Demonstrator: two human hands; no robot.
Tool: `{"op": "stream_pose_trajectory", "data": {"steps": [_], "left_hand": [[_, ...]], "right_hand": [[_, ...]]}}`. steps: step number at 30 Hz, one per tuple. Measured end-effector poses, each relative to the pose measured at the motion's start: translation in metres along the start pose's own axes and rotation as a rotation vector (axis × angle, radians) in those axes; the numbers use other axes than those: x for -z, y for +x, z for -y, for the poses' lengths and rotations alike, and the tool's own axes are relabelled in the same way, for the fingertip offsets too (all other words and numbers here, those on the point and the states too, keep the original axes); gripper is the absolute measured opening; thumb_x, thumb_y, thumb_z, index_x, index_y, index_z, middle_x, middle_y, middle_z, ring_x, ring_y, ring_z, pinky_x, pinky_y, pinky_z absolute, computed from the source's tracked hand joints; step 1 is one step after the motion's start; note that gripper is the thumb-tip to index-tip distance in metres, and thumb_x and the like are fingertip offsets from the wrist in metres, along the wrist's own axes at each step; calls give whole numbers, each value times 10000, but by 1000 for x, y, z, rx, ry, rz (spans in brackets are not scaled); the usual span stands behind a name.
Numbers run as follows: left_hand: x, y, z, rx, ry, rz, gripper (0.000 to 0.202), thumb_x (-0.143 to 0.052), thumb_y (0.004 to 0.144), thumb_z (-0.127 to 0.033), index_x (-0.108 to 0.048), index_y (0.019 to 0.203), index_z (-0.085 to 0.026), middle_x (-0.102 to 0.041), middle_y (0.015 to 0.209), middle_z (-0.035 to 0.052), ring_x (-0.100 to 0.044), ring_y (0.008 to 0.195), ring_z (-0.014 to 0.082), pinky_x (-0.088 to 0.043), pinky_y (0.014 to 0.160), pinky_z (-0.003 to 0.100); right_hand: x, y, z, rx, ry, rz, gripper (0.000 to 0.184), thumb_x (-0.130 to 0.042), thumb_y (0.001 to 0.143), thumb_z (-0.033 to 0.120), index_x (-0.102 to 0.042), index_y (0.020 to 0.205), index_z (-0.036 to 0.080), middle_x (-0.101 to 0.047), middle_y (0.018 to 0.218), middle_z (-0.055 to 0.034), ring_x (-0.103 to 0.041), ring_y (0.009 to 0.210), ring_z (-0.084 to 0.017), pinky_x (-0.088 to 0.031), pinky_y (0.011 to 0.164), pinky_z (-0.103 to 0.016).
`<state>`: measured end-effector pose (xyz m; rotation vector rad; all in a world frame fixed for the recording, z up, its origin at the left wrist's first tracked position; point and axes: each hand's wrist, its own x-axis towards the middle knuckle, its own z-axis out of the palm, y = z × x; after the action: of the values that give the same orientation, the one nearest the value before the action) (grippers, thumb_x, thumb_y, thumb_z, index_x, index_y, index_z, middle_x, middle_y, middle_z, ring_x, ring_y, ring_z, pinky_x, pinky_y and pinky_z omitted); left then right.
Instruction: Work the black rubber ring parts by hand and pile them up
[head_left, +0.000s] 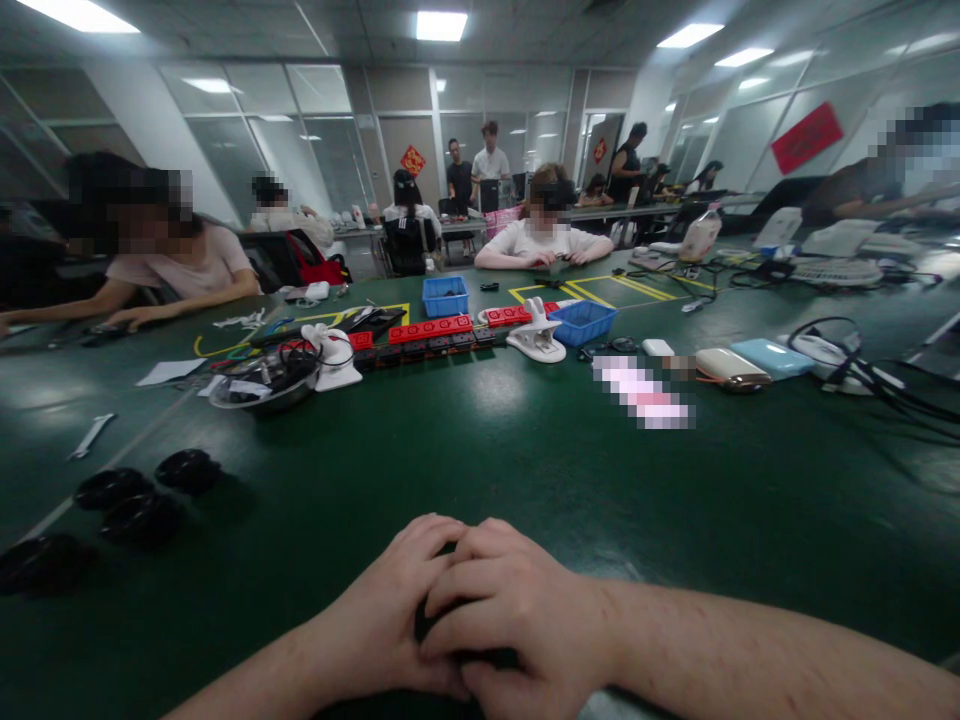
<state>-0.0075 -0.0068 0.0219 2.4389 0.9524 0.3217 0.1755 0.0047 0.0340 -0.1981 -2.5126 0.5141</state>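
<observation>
My left hand [397, 595] and my right hand [517, 605] meet at the near edge of the green table [420, 450]. Both have their fingers curled, and the right fingers overlap the left ones. Dark patches show between the fingers, but I cannot make out whether they are a black object or shadow. Several black round parts lie to the left, among them one [189, 470] set a little apart. Beyond them rests an open-end wrench [93, 436].
A metal bowl [262, 398] of dark parts stands beside white clamp bases. Red and black power strips [431, 330] run across the middle, near blue bins [585, 322]. Cables [862, 360] and small devices lie at right. Other people sit around the table, including a person opposite [544, 240].
</observation>
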Motion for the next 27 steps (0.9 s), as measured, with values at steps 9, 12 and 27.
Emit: {"op": "stream_pose_trajectory", "data": {"steps": [9, 12, 27], "left_hand": [[-15, -4, -16, 161, 191, -224, 524, -739, 489, -555, -583, 829, -187, -569, 912, 52, -525, 904, 272, -167, 1023, 596], [-17, -3, -21, 198, 177, -265, 248, -709, 534, -278, -584, 732, -197, -567, 860, 23, -530, 877, 233, -193, 1040, 536], [-4, 3, 2, -32, 125, 16, 197, -687, 685, -365, -688, 872, -305, -615, 1108, -6, -456, 1162, 255, -248, 1049, 452]], "right_hand": [[0, -1, 0, -221, -172, -6, 274, -623, 728, 433, -536, 759, 174, -585, 757, -1, -483, 748, -144, -345, 667, -287], [0, 0, -1, -220, -174, -5, 229, -624, 732, 387, -554, 742, 170, -577, 736, -4, -472, 727, -144, -344, 652, -283], [-4, 1, -1, -2, -42, 64, 20, -470, 596, 172, -487, 586, 178, -560, 619, 18, -459, 703, -131, -384, 753, -269]]}}
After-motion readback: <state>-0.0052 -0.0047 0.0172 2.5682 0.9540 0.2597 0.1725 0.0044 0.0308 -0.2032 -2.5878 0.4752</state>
